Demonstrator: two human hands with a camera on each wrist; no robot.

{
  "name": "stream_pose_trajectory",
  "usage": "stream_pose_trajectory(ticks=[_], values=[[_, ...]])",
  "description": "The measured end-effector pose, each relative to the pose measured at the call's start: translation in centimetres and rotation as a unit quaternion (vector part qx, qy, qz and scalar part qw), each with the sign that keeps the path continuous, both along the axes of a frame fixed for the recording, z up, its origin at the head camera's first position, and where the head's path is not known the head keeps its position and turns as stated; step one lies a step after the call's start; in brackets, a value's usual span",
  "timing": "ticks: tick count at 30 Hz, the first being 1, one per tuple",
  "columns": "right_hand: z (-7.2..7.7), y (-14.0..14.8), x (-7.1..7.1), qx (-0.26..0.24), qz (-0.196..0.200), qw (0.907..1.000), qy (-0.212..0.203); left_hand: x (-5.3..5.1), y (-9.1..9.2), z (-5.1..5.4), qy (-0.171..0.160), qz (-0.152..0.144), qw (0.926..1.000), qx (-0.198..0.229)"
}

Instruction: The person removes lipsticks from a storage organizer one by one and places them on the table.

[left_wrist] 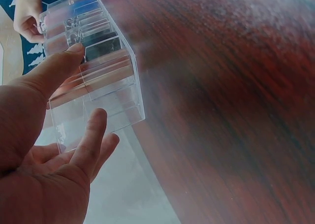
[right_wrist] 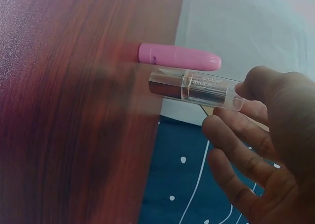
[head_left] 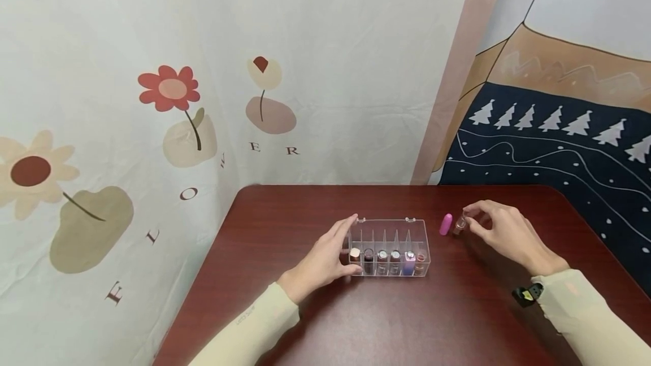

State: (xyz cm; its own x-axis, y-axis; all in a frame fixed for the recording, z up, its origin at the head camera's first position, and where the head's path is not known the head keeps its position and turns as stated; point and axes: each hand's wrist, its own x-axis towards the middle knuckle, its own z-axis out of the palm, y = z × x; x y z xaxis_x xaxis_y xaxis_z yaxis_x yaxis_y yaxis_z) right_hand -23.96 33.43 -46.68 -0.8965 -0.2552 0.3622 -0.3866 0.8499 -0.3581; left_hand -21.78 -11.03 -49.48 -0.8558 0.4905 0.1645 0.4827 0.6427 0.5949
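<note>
A clear plastic lipstick organizer (head_left: 426, 246) sits on the table, divided into compartments. Several lipsticks (head_left: 382, 261) stand along its front row, one of them purple-blue (head_left: 409, 264). My left hand (head_left: 321, 256) holds the organizer by its left end, thumb on the front side and fingers towards the back. To the right, my right hand (head_left: 508, 236) pinches the top of a lipstick tube (right_wrist: 206, 88) with a transparent cap. Just left of that tube a pink bullet-shaped lipstick (right_wrist: 179, 56) stands upright on the table.
The dark red wooden table (head_left: 285, 213) has rounded far corners. Behind it hangs a pale cloth with printed flowers (head_left: 173, 89). At the right is a dark blue cloth with white trees (head_left: 551, 120).
</note>
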Motion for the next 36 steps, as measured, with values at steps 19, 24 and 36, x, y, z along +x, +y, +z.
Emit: stream_pose_trajectory(ticks=[19,24,36], values=[[-0.39,-0.09,-0.3,0.006,0.005,0.9998,-0.02,-0.09,-0.04,-0.19,0.017,-0.005,0.9998,-0.011],[-0.46,0.01,-0.43,0.008,0.005,0.9996,-0.026,-0.13,-0.05,-0.17,0.016,-0.004,0.9998,-0.012],[-0.6,-0.03,-0.71,0.01,0.005,0.9989,-0.045,0.04,-0.05,0.0,0.008,-0.003,0.9999,-0.005]])
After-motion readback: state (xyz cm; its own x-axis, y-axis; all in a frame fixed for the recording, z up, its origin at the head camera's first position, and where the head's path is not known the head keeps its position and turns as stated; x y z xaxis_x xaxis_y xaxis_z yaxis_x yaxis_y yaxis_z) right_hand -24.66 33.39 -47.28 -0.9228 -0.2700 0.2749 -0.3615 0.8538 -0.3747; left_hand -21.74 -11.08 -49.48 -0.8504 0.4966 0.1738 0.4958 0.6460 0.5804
